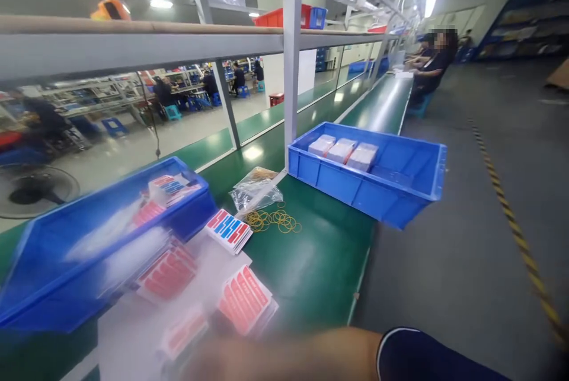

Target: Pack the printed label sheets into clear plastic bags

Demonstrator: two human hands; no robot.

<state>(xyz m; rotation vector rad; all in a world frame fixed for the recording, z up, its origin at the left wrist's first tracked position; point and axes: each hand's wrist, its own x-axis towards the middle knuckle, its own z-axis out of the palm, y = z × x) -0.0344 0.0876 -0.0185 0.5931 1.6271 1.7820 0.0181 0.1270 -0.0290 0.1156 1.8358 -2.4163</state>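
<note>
Bare forearm [284,354], dark navy short sleeve [427,357] with pale edging.

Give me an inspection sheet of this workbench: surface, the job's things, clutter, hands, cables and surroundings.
Surface: green bench top, with a white sheet at the near left.
Job's things: stacks of red and blue printed cards and red printed cards on the sheet; more in the near blue bin, blurred.
Clutter: loose rubber bands, clear plastic bag, far blue bin holding three wrapped packs.
Hands: only a blurred forearm at the bottom edge; no fingers visible.
Cables: one hanging cord.
Surroundings: seated co-worker farther along the line; floor fan at left.
</note>
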